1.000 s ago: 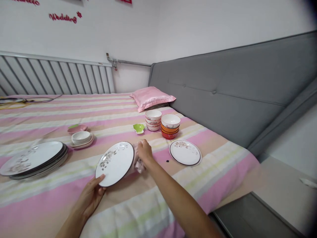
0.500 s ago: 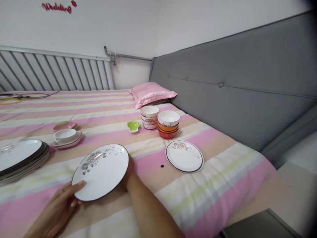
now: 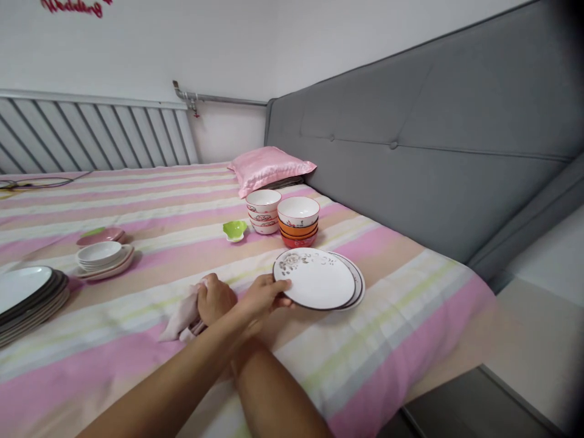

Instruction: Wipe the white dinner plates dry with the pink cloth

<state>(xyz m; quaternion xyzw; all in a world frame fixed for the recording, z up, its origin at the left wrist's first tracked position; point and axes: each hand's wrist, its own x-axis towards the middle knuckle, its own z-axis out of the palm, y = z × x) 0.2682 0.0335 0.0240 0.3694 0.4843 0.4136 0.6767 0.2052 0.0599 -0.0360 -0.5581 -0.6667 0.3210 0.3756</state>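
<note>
My left hand point(image 3: 264, 297) grips the left edge of a white plate point(image 3: 319, 281) with a grey flower print and dark rim. That plate is over another plate point(image 3: 359, 291), whose right rim shows from under it; whether they touch is hard to tell. My left forearm crosses over the right one. My right hand point(image 3: 216, 301) is closed around a crumpled pale pink cloth point(image 3: 182, 313) on the striped bedspread point(image 3: 150, 371). Just behind the plates stand a stack of orange and red bowls point(image 3: 298, 228) and a stack of white bowls point(image 3: 263, 213).
At the left edge is a pile of plates point(image 3: 31, 298). Behind it are small white dishes point(image 3: 100, 252) and a pink dish point(image 3: 112, 235). A green leaf-shaped dish point(image 3: 235, 230) lies left of the bowls. A pink pillow point(image 3: 271, 167) rests by the grey headboard point(image 3: 387, 176).
My left hand has carried the flowered plate rightward, over the plate lying there. My right hand has left the plate's underside and now shows with the cloth. The view has shifted slightly right.
</note>
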